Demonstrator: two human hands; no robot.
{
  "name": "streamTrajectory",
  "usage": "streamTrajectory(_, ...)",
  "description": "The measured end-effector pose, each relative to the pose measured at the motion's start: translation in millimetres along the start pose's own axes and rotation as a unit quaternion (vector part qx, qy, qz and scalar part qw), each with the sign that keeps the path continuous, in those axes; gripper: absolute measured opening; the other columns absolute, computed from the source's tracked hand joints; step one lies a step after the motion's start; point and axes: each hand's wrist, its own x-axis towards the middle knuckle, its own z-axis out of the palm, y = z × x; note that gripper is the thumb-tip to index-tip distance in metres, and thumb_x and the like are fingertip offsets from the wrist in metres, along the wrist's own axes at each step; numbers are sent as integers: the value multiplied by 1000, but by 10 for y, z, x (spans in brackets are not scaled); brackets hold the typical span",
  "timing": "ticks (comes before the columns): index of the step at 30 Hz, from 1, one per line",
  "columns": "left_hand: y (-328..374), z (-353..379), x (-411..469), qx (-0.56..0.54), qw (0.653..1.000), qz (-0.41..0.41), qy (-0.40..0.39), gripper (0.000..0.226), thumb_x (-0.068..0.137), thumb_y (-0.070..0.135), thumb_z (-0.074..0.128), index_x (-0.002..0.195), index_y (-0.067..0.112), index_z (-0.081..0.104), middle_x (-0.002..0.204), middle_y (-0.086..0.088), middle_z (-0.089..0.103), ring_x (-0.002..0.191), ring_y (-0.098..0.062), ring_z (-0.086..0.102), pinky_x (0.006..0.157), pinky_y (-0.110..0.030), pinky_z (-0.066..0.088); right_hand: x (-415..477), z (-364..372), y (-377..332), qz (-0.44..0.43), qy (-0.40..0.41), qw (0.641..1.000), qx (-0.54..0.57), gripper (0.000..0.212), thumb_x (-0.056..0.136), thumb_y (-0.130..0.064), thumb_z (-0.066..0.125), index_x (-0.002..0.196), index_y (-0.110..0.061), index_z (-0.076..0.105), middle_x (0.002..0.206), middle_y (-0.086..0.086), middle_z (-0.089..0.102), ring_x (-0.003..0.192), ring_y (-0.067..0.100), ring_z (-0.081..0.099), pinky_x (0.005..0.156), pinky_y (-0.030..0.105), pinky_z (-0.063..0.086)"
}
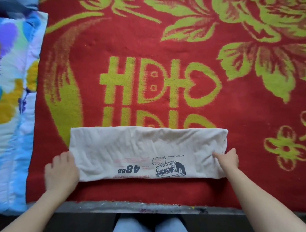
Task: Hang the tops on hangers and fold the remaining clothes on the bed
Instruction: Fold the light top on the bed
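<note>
Fingers of left hand [62, 173] and right hand [226, 158] grip opposite ends of folded shirt [147, 149].

I see the bed [118, 206] spread with a red blanket [161, 42] patterned in yellow-green flowers and lettering. A cream T-shirt [142, 152], folded into a long band with a black cassette-player print, lies flat on the blanket near the bed's front edge. A blue floral quilt [5, 90] lies along the left side, meeting the blanket.
</note>
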Motion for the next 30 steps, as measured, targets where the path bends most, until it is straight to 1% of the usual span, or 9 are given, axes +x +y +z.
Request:
streamTrajectory(4, 352, 115, -66, -19, 993, 111, -37, 59, 65, 5, 59, 123, 1, 53, 124, -26, 51, 113, -35, 47, 78, -55, 44, -13, -111, 35, 12, -45, 995, 88, 25, 74, -23, 72, 79, 0, 63, 89, 21, 68, 78, 32, 63, 74, 42, 51)
streamTrajectory(6, 432, 203, -121, 8, 988, 97, -120, 76, 76, 10, 58, 146, 18, 29, 153, -19, 21, 137, -34, 26, 99, -55, 31, -150, -251, -51, -26, -38, 997, 67, 32, 67, -38, 67, 58, -9, 56, 66, 13, 64, 66, 30, 60, 72, 44, 51)
streamTrajectory(9, 398, 190, -166, 48, 978, 63, -192, 71, 90, 24, 40, 150, 31, 2, 158, -8, -6, 143, -29, 3, 109, -46, 18, -623, -454, -375, -126, -12, 992, -16, 31, 61, -40, 47, 46, -16, 33, 46, -2, 39, 54, 24, 39, 57, 33, 31)
streamTrajectory(17, -37, 161, -260, -46, 962, -99, -252, 64, 94, 35, 36, 149, 22, 6, 155, -2, 16, 140, -23, 18, 111, -41, 21, -2220, 268, -1324, -385, -92, 914, -90, 37, 85, -26, 55, 56, -18, 34, 56, -2, 42, 60, 23, 44, 51, 34, 25)
streamTrajectory(20, -149, 184, -268, -150, 951, -171, -211, 55, 94, 34, 38, 145, 19, 24, 147, -4, 34, 131, -26, 35, 102, -39, 32, -2785, 901, -1616, -437, -248, 859, -95, 17, 90, -35, 52, 92, -18, 55, 105, 9, 60, 101, 29, 56, 73, 35, 40)
streamTrajectory(22, -220, 235, -287, -241, 921, -242, -189, 53, 94, 31, 42, 143, 15, 29, 142, -14, 41, 127, -35, 39, 100, -44, 35, -2951, 1217, -1661, -447, -320, 829, -104, 55, 94, -41, 48, 138, -11, 35, 151, 12, 25, 132, 28, 36, 98, 37, 35)
streamTrajectory(25, -274, 270, -323, -336, 869, -325, -160, 68, 87, 11, 50, 148, 10, 19, 147, -21, 31, 133, -41, 30, 107, -46, 27, -2783, 1455, -1433, -423, -289, 851, -117, 63, 96, -40, 43, 148, -12, 18, 157, 9, 4, 141, 25, 20, 106, 36, 30)
streamTrajectory(28, -130, 188, -370, -271, 920, -270, -80, 90, 74, 3, 60, 150, 13, 12, 155, -14, 13, 139, -32, 16, 109, -49, 23, -2386, 1572, -944, -484, -142, 840, -200, 60, 88, -35, 57, 140, -12, 37, 150, 20, 27, 130, 34, 40, 97, 39, 42)
streamTrajectory(30, -9, 257, -367, -179, 980, -82, 10, 108, 47, 3, 75, 144, 8, 28, 147, -23, 30, 134, -36, 26, 98, -57, 36, -2193, 1641, -674, -540, -94, 783, -293, 69, 59, -39, 80, 119, -13, 56, 127, 20, 54, 108, 34, 59, 78, 39, 54)
